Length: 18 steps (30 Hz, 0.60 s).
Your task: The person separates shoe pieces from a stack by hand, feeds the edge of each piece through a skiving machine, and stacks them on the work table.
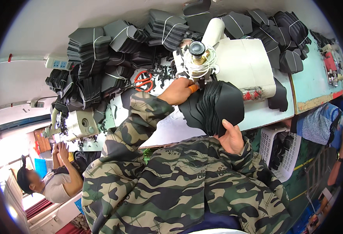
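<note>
My right hand (232,137) grips the near end of a fanned stack of black cut sheet pieces (228,103), thumb on the top face and the other fingers partly hidden. The stack stands tilted over the table edge, its far left part reaching up to a small white machine head (197,50) with a dark round knob. My left hand (176,93) is closed at that machine head, an orange cover on one finger. Its fingertips are beside the stack's left part, and what they pinch is hidden. Red-handled scissors (142,81) lie left of my left hand.
Banded bundles of black pieces (88,46) crowd the table's back, left and right. A white machine body (249,66) stands right of the stack, and black scraps (161,74) litter the white tabletop. Below right is a white basket (296,158); another person (58,179) sits at left.
</note>
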Available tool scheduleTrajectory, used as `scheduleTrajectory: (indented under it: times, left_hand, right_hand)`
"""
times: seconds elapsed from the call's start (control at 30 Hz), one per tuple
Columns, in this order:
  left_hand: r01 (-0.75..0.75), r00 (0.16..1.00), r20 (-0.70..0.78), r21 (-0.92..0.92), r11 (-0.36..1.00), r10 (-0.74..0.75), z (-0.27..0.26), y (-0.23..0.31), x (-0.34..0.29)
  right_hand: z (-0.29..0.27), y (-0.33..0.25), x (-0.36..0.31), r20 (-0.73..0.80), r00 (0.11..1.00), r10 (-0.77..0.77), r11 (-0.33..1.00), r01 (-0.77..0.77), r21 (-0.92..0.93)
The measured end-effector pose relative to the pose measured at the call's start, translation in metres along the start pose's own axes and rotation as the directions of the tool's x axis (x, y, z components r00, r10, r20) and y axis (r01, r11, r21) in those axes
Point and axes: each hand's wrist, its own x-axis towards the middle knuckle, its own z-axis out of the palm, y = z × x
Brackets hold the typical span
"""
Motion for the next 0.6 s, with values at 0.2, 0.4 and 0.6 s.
scheduleTrajectory:
  times: [0.2,0.4,0.6]
  left_hand:
    - [0.410,0.886,0.393,-0.424,0.807,-0.244,-0.021,0.010,-0.018]
    - [0.321,0.910,0.302,-0.077,0.944,-0.284,-0.015,0.019,-0.003]
    - [0.193,0.980,0.124,-0.375,0.907,-0.157,-0.012,-0.011,-0.004]
  right_hand:
    - [0.003,0.002,-0.001,-0.086,0.990,-0.109,0.994,0.107,-0.026]
    - [0.006,0.005,0.000,-0.071,0.994,-0.081,0.996,0.079,-0.038]
    - [-0.017,-0.002,0.002,-0.078,0.981,-0.178,0.983,0.173,-0.063]
